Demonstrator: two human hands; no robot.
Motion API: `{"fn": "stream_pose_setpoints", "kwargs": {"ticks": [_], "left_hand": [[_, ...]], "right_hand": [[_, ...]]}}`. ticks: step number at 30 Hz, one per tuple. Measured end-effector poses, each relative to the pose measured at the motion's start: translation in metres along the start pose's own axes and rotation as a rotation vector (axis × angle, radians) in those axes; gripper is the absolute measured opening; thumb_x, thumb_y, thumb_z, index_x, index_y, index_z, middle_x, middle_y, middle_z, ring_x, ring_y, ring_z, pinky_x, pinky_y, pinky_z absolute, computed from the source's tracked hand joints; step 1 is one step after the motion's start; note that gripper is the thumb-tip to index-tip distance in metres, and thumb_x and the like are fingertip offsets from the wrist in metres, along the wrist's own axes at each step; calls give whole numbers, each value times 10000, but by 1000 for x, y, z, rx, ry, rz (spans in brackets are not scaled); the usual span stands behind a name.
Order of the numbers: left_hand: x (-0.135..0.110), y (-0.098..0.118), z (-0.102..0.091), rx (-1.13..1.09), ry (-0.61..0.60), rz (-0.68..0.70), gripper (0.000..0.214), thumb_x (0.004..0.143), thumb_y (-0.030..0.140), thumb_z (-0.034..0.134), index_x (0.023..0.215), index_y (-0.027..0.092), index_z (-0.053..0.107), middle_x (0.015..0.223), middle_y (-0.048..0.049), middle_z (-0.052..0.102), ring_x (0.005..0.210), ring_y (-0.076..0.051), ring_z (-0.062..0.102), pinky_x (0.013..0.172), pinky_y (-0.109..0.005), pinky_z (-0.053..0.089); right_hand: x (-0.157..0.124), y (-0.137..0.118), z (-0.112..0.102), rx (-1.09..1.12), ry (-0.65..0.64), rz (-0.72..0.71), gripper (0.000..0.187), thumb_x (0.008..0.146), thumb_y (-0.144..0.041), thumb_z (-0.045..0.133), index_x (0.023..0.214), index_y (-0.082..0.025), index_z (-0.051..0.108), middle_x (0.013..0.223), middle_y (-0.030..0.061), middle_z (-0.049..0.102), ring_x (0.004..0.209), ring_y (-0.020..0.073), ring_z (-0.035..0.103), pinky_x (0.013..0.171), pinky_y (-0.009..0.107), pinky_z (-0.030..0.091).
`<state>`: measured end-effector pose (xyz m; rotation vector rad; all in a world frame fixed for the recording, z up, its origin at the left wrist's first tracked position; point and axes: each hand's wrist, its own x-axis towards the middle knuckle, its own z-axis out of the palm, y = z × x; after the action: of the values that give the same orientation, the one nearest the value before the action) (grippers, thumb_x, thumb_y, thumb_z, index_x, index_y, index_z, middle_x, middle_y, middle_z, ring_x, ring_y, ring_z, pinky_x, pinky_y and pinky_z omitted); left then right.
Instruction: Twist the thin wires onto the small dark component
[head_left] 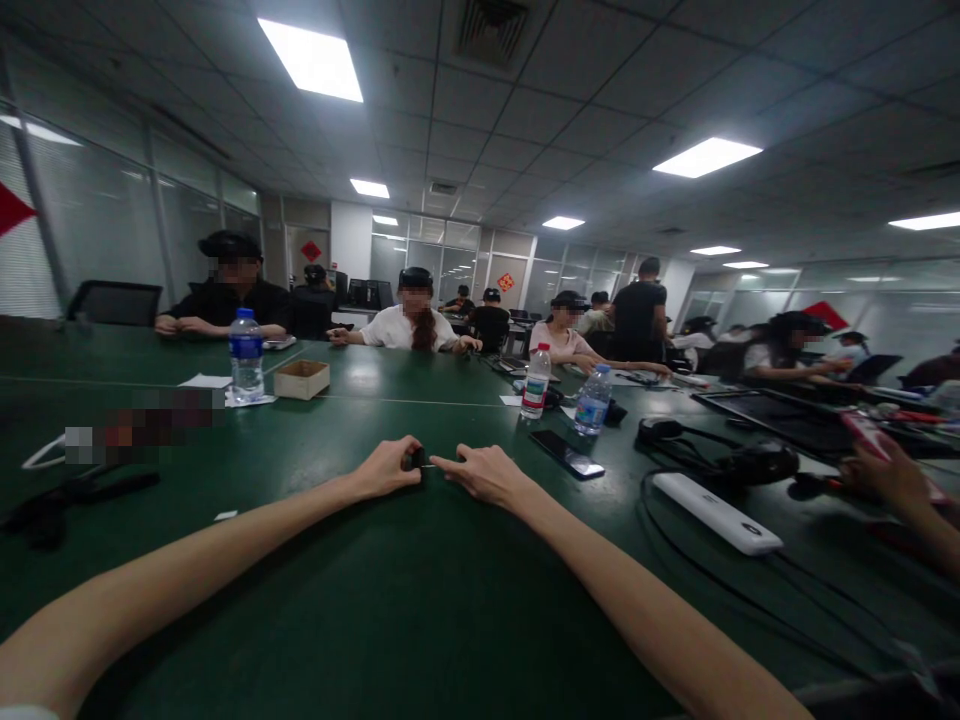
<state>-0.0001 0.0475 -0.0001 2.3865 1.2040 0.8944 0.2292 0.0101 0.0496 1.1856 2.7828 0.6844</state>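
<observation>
Both my arms reach forward over a dark green table [390, 600]. My left hand [388, 468] is closed, pinching a small black object [413, 459] between thumb and fingers. My right hand [487, 472] is closed too, its forefinger and thumb pointing left and meeting the same small black object. The two hands touch each other at the object, just above the tabletop. What the object is cannot be made out.
A black phone [566, 454], water bottles [246, 354] [536, 380] [593, 400], a small cardboard box [301, 379], a white power bank [716, 512] and black cables [720, 590] lie on the table. Several people sit along the far side. Another person's hand [885, 470] holds something at right.
</observation>
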Motion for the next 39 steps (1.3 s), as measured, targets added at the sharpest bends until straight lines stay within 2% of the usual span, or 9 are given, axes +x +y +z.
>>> {"fn": "stream_pose_setpoints", "kwargs": {"ticks": [4, 7, 12, 22, 27, 31, 39], "left_hand": [[0, -1, 0, 39, -8, 24, 397, 722, 314, 578, 1079, 141, 562, 715, 6, 585, 604, -115, 522, 567, -209, 371], [1, -3, 0, 70, -17, 64, 410, 728, 320, 572, 1102, 153, 570, 751, -2, 593, 621, -113, 518, 586, -208, 372], [2, -3, 0, 109, -33, 90, 385, 731, 338, 559, 1067, 154, 596, 783, -14, 596, 639, -114, 513, 602, -209, 366], [0, 1, -3, 56, -54, 83, 252, 762, 363, 513, 885, 158, 595, 673, 19, 544, 599, -103, 471, 571, -201, 321], [0, 3, -5, 35, -53, 83, 233, 769, 359, 503, 863, 162, 583, 672, 24, 530, 599, -97, 456, 565, -198, 308], [1, 2, -5, 20, -53, 55, 241, 760, 362, 505, 864, 160, 586, 669, 21, 535, 595, -104, 462, 558, -204, 313], [0, 4, -4, 43, -71, 75, 236, 748, 342, 517, 878, 160, 593, 675, 15, 544, 597, -105, 462, 560, -205, 314]], "right_hand": [[0, -7, -2, -3, 81, 36, 453, 974, -474, 203, 1179, -263, 548, 998, 69, 587, 792, 150, 561, 659, 249, 348], [3, -10, -1, -5, 109, 85, 477, 979, -458, 214, 1018, -206, 617, 961, 77, 612, 817, 153, 556, 689, 261, 337], [3, -14, 2, 9, 113, 124, 457, 977, -456, 248, 999, -194, 622, 959, 86, 633, 850, 166, 556, 732, 278, 328], [2, -19, 5, 60, 123, 211, 496, 970, -492, 206, 992, -209, 613, 918, 71, 606, 810, 161, 563, 717, 281, 359], [3, -21, 2, 109, 29, 253, 541, 959, -522, 175, 1042, -212, 610, 1001, 93, 581, 809, 164, 590, 698, 277, 402], [4, -21, 1, 151, -20, 232, 555, 951, -543, 169, 1063, -211, 600, 1058, 101, 571, 806, 168, 609, 700, 286, 431], [4, -24, -1, 140, -47, 188, 510, 969, -489, 192, 1014, -178, 594, 902, 94, 657, 746, 171, 627, 663, 275, 445]]}}
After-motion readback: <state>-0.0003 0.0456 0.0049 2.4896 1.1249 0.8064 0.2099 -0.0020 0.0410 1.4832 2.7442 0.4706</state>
